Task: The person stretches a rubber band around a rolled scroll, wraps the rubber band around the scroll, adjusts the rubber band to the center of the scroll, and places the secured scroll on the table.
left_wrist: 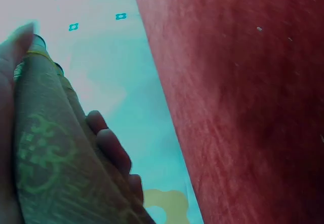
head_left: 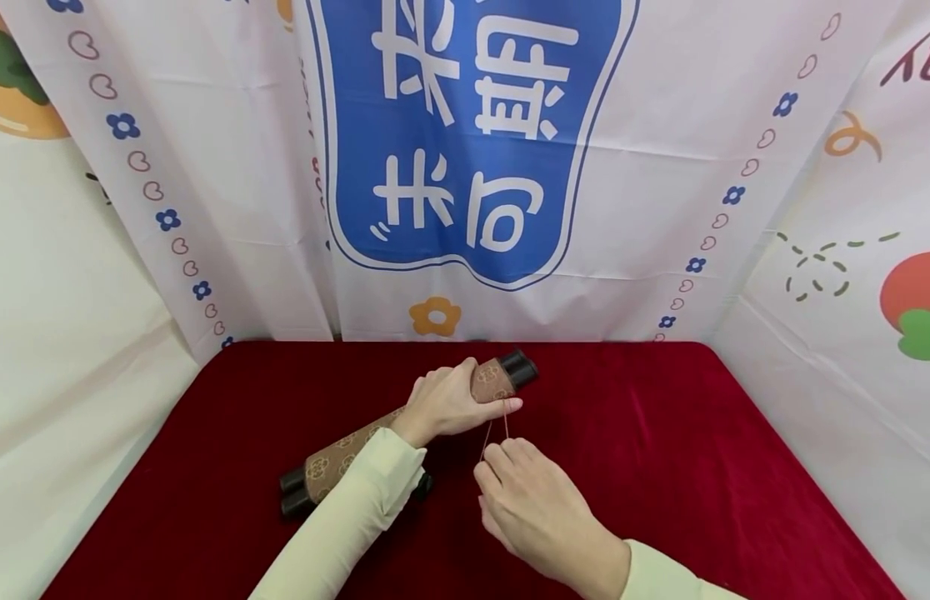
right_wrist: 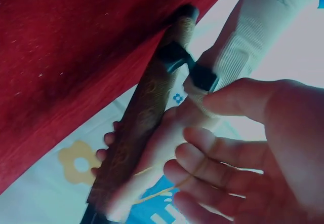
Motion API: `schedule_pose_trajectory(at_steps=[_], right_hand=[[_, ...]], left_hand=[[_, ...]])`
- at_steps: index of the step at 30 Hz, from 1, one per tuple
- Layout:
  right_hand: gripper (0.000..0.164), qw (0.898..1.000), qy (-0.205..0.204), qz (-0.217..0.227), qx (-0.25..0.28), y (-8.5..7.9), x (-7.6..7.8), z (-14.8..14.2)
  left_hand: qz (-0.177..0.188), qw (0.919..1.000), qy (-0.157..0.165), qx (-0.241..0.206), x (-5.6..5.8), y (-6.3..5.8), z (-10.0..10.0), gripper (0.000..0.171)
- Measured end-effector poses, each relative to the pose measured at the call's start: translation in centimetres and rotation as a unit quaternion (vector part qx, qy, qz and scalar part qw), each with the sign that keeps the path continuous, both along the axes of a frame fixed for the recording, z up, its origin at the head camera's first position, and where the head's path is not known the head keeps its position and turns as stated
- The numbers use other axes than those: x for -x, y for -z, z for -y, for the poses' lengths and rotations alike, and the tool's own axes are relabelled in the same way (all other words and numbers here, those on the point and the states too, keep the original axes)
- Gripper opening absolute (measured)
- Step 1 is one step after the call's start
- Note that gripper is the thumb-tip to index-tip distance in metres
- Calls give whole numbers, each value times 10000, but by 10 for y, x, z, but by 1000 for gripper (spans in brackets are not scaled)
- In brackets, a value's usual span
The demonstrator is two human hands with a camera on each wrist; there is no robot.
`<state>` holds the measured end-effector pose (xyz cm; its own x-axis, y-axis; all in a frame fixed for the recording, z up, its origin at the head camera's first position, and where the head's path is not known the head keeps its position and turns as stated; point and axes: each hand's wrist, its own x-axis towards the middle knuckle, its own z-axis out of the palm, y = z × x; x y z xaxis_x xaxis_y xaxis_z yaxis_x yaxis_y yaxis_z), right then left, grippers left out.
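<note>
A rolled scroll (head_left: 345,454) in brown cloth with a pale flower pattern and black roller ends lies slanted over the table. My left hand (head_left: 444,406) grips it near its upper right end, fingers wrapped round the far side, as the right wrist view also shows. From that end, by the left thumb, a thin orange rubber band (head_left: 506,423) stretches down to my right hand (head_left: 543,512). The curled right fingertips (right_wrist: 191,157) hold the band in a drawn-out loop. In the left wrist view the band also crosses the scroll (left_wrist: 53,143) near its tip.
Red velvet cloth (head_left: 660,467) covers the table. White printed curtains (head_left: 240,167) with a blue sign stand behind and at both sides. A black wrist strap piece (right_wrist: 202,77) shows on the left wrist, beside the scroll.
</note>
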<state>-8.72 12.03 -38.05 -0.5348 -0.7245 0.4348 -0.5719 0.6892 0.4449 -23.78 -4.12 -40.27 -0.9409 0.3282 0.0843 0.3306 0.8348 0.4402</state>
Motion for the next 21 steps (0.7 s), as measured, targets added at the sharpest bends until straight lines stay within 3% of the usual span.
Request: schedule_pose_trajectory(at_steps=[3,6,10,16,21], right_hand=[[27,9994,315,155,-24,3,0,-8],[44,9975,675,198,-34,7,1,-20],[60,9945,1004,275,-153,10,8,-37],[64,9870,1334,817,-378,6,23,-63],[60,9857,1317,1032,-206,-1,36,-82]], left_hand=[[-26,10000,60,-17,-2,0,2,86],[-81,9998,154,-47,-5,-1,6,85],[-175,9993,321,-83,-6,-3,9,68],[-286,9979,569,-73,-10,-6,11,48],[-312,9967,730,-190,-13,-9,12,42]])
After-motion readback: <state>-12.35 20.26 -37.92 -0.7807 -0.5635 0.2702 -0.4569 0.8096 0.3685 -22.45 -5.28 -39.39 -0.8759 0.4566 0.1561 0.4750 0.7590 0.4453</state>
